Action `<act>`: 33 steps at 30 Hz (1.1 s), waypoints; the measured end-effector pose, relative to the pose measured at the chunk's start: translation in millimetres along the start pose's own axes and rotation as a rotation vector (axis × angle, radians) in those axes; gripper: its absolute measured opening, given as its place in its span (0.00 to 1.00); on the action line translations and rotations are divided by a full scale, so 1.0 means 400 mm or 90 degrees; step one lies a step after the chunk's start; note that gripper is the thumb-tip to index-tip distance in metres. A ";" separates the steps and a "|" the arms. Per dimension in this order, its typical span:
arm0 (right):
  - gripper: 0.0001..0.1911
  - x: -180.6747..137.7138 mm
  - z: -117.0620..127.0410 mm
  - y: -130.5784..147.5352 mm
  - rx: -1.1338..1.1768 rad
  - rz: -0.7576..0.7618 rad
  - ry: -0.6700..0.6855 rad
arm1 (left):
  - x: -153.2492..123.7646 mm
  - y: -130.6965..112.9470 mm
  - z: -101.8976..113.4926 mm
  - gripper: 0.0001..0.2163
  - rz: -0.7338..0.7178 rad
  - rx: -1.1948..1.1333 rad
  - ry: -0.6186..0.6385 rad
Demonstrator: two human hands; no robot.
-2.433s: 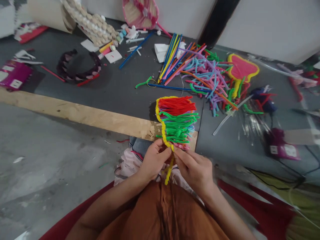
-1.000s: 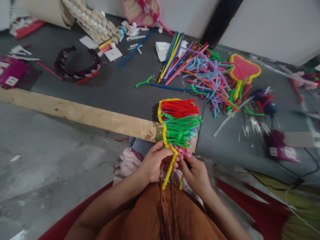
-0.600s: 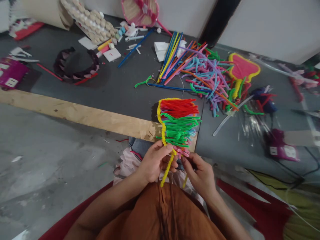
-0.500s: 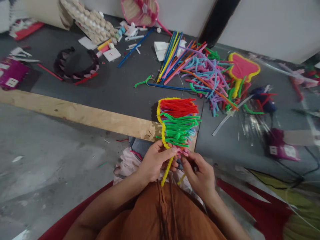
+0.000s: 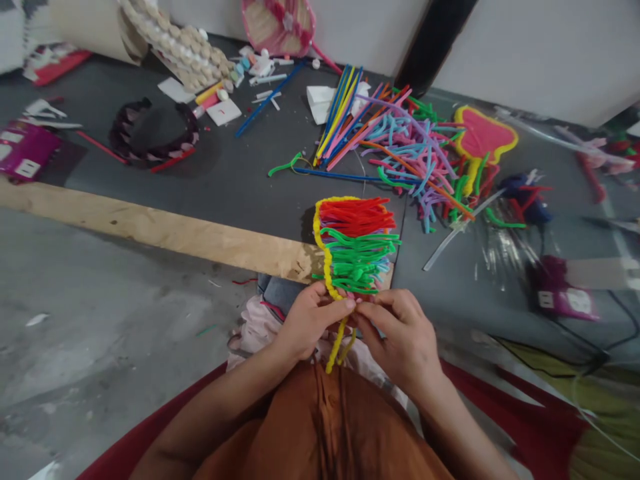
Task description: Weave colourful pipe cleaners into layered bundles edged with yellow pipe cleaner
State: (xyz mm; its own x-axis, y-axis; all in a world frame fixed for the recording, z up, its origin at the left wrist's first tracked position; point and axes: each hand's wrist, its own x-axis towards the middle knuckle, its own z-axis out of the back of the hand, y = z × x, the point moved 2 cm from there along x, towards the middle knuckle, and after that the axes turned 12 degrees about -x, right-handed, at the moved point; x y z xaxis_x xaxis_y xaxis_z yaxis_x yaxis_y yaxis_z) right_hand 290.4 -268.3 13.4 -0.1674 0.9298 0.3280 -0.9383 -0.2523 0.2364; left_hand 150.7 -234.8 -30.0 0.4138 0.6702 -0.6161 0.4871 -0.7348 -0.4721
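A pipe-cleaner piece [image 5: 357, 257] with a yellow twisted border and rows of red and green stems lies over the table's front edge. My left hand [image 5: 313, 320] pinches its lower end, at the yellow border. My right hand [image 5: 400, 333] is closed at the same spot, its thumb and forefinger on short pink pipe cleaners [image 5: 356, 299], mostly hidden by the fingers. Below the hands two tails of the yellow pipe cleaner [image 5: 334, 353] hang toward my lap.
Beyond the piece lies a heap of coloured pipe cleaners [image 5: 410, 147]. A pink-and-yellow shape [image 5: 485, 137] is at its right. A dark headband [image 5: 153, 133] and purple packets [image 5: 27, 150] sit at left. The wooden edge strip [image 5: 165, 230] runs along the front.
My right hand has moved up and left, and its fingers now cover most of the pink pipe cleaners. The yellow tails have shifted closer together. My left hand stays in place.
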 end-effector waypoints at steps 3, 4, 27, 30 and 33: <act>0.07 -0.001 0.000 -0.006 0.027 -0.002 0.028 | 0.001 -0.002 -0.002 0.13 -0.009 0.008 -0.017; 0.07 -0.002 -0.002 -0.008 0.039 -0.006 0.036 | 0.002 -0.001 -0.002 0.13 -0.008 0.011 -0.020; 0.18 -0.097 -0.072 -0.010 0.639 -0.432 0.228 | -0.021 -0.014 -0.005 0.08 0.076 -0.107 0.065; 0.16 -0.083 -0.097 0.012 0.710 -0.412 0.235 | -0.019 -0.010 -0.003 0.07 0.072 -0.117 0.076; 0.14 -0.083 -0.106 0.011 0.646 -0.395 0.215 | -0.019 -0.009 -0.004 0.06 0.066 -0.131 0.073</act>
State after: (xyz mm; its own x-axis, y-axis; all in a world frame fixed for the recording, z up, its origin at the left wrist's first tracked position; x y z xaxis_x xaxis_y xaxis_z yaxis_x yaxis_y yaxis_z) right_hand 279.1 -289.0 -35.1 0.0113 0.9507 -0.3099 -0.2525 0.3026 0.9191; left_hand 146.9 -237.0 -22.7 0.5490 0.6084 -0.5731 0.5788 -0.7714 -0.2644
